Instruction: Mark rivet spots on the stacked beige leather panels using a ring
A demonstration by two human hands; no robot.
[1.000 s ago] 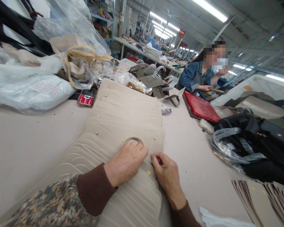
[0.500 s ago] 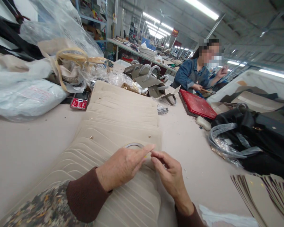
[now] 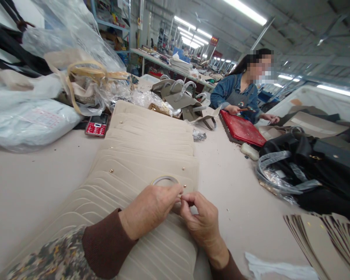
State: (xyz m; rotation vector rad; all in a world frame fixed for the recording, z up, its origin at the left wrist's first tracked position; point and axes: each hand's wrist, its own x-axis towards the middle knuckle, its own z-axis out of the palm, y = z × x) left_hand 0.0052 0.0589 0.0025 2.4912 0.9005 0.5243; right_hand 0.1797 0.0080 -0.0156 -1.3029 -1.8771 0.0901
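Beige smooth overlapping panels (image 3: 146, 155): fanned in a long run down the middle of the pale table (image 3: 224, 171), directly under both hands
Small round brass-coloured studs (image 3: 111, 171): seen on upper panels, one more near the fingertips at the right edge; that part looks done
Lower panels: only edges show, no studs visible, so likely left to do; overlap hides most, can't confirm count
Left hand (image 3: 151, 206): fingers straight and bunched, tips at the right hand's tips; grip can't be told
Right hand (image 3: 202, 217): thumb and forefinger curled toward each other at the panels' right edge; if anything is pinched, too small to tell
Grey ring with thin yellow rim (image 3: 165, 177): lies on the panels just beyond the left hand, lower part hidden by it
In the way: left hand blocks the ring, fingertips block the spot being worked
Right side: fan of beige dark-edged panels (image 3: 313, 237), white crumpled strip (image 3: 277, 268), shiny black bag (image 3: 317, 167), flat red slab (image 3: 242, 128)
Left side: red-and-black keypad phone (image 3: 97, 125) just beside the panels, white plastic-wrapped bundle (image 3: 32, 120)
Far side: taupe bag pieces with wrapped handles (image 3: 181, 99), co-worker in blue denim sleeves (image 3: 220, 95), well apart from the hands
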